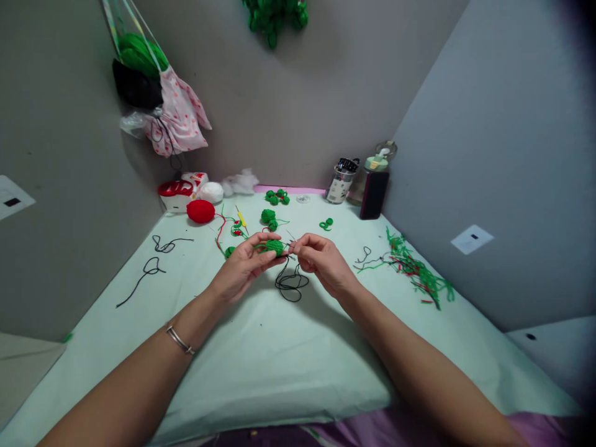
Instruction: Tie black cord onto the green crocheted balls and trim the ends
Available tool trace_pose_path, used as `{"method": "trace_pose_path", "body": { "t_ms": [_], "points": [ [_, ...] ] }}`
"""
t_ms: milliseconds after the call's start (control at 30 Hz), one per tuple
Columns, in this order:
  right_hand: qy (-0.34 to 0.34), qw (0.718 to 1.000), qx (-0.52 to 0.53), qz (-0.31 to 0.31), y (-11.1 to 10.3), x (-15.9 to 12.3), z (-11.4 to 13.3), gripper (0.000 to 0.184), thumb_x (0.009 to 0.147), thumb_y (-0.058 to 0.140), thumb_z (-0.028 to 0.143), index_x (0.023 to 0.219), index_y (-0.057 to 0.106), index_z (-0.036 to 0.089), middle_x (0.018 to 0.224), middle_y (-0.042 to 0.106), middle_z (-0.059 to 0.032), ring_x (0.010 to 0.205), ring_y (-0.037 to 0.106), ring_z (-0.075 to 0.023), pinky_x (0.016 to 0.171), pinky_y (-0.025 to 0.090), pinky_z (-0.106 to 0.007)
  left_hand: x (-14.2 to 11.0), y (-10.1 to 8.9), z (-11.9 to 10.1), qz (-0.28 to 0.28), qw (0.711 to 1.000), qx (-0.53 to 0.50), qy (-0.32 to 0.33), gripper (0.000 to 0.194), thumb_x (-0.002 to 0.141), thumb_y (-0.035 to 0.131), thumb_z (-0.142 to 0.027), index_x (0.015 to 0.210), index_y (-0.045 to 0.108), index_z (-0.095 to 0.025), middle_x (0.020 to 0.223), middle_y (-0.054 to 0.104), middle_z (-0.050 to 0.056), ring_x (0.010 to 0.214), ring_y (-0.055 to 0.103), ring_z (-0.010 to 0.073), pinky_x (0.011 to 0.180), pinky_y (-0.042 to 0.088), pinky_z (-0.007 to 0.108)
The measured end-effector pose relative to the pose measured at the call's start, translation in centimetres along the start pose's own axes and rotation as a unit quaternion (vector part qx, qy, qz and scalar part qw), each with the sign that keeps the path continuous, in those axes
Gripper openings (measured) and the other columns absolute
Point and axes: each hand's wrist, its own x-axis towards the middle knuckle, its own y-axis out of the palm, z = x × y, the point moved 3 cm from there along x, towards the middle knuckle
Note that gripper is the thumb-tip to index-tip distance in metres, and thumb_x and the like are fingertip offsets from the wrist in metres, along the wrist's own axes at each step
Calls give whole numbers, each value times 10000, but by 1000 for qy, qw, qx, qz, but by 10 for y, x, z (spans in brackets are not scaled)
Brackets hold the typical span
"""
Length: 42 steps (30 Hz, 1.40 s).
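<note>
Green knitted-looking piece [274,248] sat in the grip of the left hand [243,264], held between thumb and fingers above the pale tablecloth [279,366]. The right hand [317,256] was closed in a pinch just to the right of the green piece, on a thin item [292,241] too small to identify. Loops of black cord [291,287] lay on the near side of the green piece. Beyond it was a small green ball [268,216]; to its left and farther back were a yellow-handled tool [241,218] and a red yarn ball [200,212]. Well to its right lay a heap of yarn scraps [419,270], and behind it, rightward, a dark phone [374,196] stood upright.
</note>
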Motion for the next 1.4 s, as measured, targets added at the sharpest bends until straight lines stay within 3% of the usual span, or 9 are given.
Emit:
{"method": "trace_pose_path", "body": {
  "t_ms": [167, 333, 467, 633, 767, 900, 1100, 1267, 1400],
  "points": [
    [-5, 1000, -15, -4, 2, 2, -5, 114, 698, 708, 256, 680, 648, 161, 568, 513, 37, 489, 360, -62, 484, 226, -236, 1, -3, 2, -13, 998, -54, -23, 278, 823, 742, -166, 1093, 675, -169, 913, 677, 42, 890, 644, 125, 766, 514, 206],
    [-24, 999, -24, -35, 0, 3, -2, 79, 691, 696, 222, 666, 654, 159, 590, 549, 21, 491, 351, -62, 482, 240, -240, 1, -1, -1, -10, 999, -42, -24, 242, 825, 745, -237, 1049, 705, -157, 860, 595, 20, 719, 583, 88, 488, 383, 152],
    [-18, 999, -18, -29, -3, 2, 3, 92, 704, 704, 224, 677, 649, 156, 604, 562, 17, 491, 356, -58, 482, 247, -234, 0, 0, -3, 0, 999, -37, -32, 240, 838, 735, -241, 1061, 712, -153, 821, 548, -3, 625, 520, 50, 480, 393, 136],
    [5, 1000, -18, 23, -9, 3, 4, 235, 786, 708, 379, 763, 665, 149, 715, 624, -13, 494, 371, -49, 477, 253, -226, 1, -5, -3, 1, 998, -57, -30, 244, 864, 705, -210, 1103, 695, -166, 931, 642, 39, 811, 642, 118, 738, 553, 207],
    [9, 998, -64, 27, -8, 1, -1, 290, 765, 739, 423, 874, 706, 156, 689, 601, 3, 535, 410, -69, 505, 309, -230, 2, -6, -4, -13, 996, -83, -28, 189, 894, 667, -203, 1077, 691, -163, 922, 669, 41, 811, 663, 122, 771, 577, 228],
    [13, 991, -111, 72, 4, -3, -7, 331, 751, 756, 391, 987, 715, 162, 651, 555, 27, 563, 430, -84, 529, 339, -234, 3, -3, -3, -13, 995, -100, -17, 145, 908, 644, -202, 1040, 690, -165, 947, 687, 48, 853, 678, 135, 832, 586, 261],
    [-14, 992, -119, 45, 9, -5, -8, 258, 755, 743, 407, 774, 676, 159, 651, 552, 22, 549, 420, -73, 517, 326, -229, 3, -4, -3, -10, 996, -86, -16, 165, 929, 622, -227, 1074, 668, -163, 1010, 705, 78, 946, 684, 165, 854, 576, 276],
    [-29, 992, -120, 18, 4, -4, -1, 262, 789, 708, 414, 770, 687, 154, 687, 606, -4, 539, 431, -73, 509, 323, -233, 4, -10, -3, -49, 998, -37, -1, 193, 908, 662, -257, 1090, 655, -194, 1038, 686, 49, 873, 677, 133, 703, 557, 206],
    [-29, 993, -115, 11, 3, -5, 0, 260, 774, 731, 405, 761, 679, 151, 652, 588, 6, 525, 432, -70, 505, 319, -235, 4, -9, -2, -51, 999, 15, 6, 248, 880, 695, -324, 1091, 639, -206, 895, 653, 15, 618, 601, 77, 461, 418, 153]
  ]
}}
